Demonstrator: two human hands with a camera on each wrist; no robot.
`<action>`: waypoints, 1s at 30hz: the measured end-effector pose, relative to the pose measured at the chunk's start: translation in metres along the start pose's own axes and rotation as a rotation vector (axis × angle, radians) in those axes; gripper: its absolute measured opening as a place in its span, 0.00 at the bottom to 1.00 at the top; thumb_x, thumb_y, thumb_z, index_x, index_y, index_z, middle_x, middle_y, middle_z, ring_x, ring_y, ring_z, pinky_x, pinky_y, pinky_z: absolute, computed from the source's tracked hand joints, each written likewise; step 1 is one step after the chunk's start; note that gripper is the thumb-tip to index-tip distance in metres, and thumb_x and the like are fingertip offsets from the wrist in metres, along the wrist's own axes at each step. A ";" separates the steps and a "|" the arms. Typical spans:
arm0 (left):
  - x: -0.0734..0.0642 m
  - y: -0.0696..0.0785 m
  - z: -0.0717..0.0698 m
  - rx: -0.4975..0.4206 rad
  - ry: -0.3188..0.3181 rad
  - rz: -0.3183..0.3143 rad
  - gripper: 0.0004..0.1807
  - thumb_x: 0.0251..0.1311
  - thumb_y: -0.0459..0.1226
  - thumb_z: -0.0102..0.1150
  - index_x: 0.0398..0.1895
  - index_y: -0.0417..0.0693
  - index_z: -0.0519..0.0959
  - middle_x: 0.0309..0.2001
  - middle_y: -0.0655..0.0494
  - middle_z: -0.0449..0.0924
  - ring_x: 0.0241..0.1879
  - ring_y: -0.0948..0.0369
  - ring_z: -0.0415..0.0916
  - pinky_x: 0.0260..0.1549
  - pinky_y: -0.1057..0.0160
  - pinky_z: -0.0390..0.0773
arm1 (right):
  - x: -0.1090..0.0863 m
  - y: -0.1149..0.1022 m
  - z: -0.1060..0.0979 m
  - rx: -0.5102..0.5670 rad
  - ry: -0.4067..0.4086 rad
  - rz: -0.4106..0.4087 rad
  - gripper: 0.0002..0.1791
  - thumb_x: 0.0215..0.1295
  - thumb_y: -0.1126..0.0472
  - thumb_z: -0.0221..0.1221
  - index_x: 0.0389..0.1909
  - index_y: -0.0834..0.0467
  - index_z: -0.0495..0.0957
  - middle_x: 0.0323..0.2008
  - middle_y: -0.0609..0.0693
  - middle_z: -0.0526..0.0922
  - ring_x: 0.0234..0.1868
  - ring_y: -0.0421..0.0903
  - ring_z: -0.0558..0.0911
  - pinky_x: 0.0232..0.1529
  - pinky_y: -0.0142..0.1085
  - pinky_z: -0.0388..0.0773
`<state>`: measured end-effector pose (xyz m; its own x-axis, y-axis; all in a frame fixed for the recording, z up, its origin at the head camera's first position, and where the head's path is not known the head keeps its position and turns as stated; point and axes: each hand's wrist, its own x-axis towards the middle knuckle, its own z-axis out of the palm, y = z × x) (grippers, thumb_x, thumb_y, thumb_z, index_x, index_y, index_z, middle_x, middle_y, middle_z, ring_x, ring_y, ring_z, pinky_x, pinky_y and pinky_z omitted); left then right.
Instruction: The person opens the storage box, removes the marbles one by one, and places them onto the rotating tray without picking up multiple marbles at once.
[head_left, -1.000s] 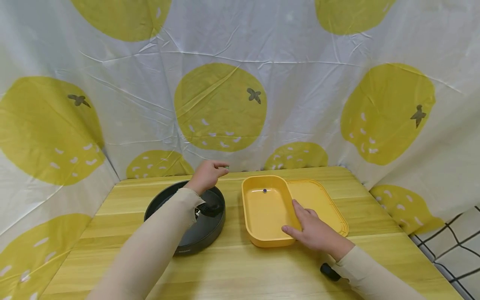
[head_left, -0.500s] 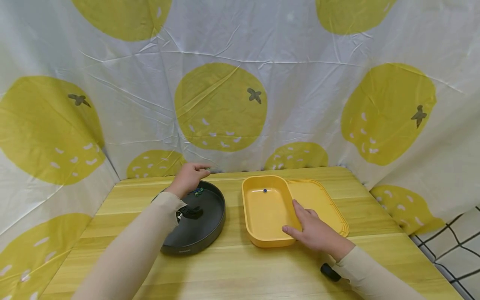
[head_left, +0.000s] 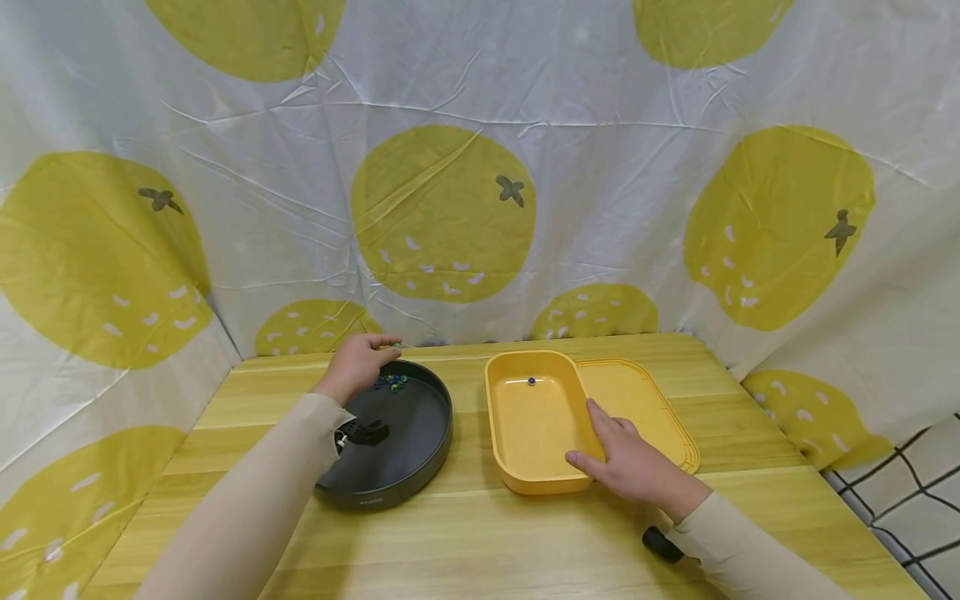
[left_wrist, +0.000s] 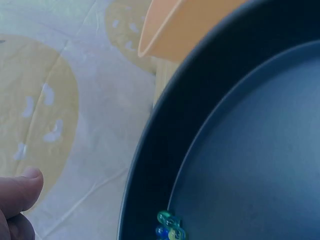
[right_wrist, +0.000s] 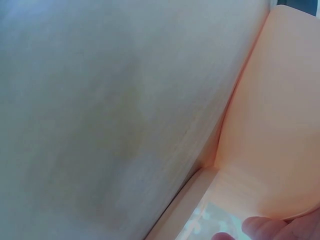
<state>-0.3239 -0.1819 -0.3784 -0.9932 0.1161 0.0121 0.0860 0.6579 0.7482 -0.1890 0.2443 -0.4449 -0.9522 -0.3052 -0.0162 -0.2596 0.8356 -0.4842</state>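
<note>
In the head view my left hand is over the far rim of a round black pan, pinching a tiny green marble between thumb and fingertips. Its thumb shows beside the pan in the left wrist view, where the marble is not clear. Several blue and green glass marbles lie against the pan's far inner wall. My right hand holds the near right side of a yellow box, thumb over the rim and fingers along the outer wall. One blue marble sits inside that box.
A yellow lid lies on the wooden table to the right of the box. Behind the table hangs a fruit-print curtain. Black wrist cameras are on both arms, the left one above the pan.
My left hand has moved left, from between the pan and the box back over the pan's far rim, uncovering the marbles there. My right hand and the box have stayed put.
</note>
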 end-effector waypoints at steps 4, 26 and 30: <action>-0.002 -0.005 -0.002 0.017 0.010 -0.008 0.21 0.76 0.43 0.59 0.67 0.49 0.83 0.28 0.52 0.78 0.15 0.63 0.59 0.18 0.63 0.65 | 0.000 0.000 -0.001 0.006 -0.004 0.002 0.61 0.73 0.26 0.51 0.84 0.69 0.42 0.82 0.68 0.54 0.77 0.75 0.58 0.71 0.69 0.65; -0.004 -0.012 -0.003 0.015 0.007 -0.036 0.21 0.76 0.44 0.59 0.67 0.50 0.83 0.15 0.64 0.62 0.14 0.64 0.59 0.19 0.63 0.65 | -0.001 -0.002 -0.002 0.014 -0.007 -0.003 0.59 0.75 0.29 0.53 0.84 0.70 0.42 0.82 0.68 0.54 0.77 0.75 0.58 0.71 0.69 0.65; -0.003 -0.012 -0.004 0.037 0.013 -0.024 0.21 0.75 0.44 0.59 0.66 0.48 0.83 0.18 0.60 0.65 0.18 0.61 0.61 0.22 0.62 0.66 | -0.001 -0.001 -0.001 0.020 -0.011 0.010 0.60 0.74 0.29 0.53 0.84 0.69 0.42 0.82 0.68 0.53 0.78 0.74 0.58 0.72 0.69 0.64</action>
<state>-0.3219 -0.1931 -0.3851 -0.9959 0.0905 0.0035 0.0650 0.6876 0.7232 -0.1884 0.2445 -0.4437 -0.9528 -0.3021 -0.0309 -0.2466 0.8293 -0.5015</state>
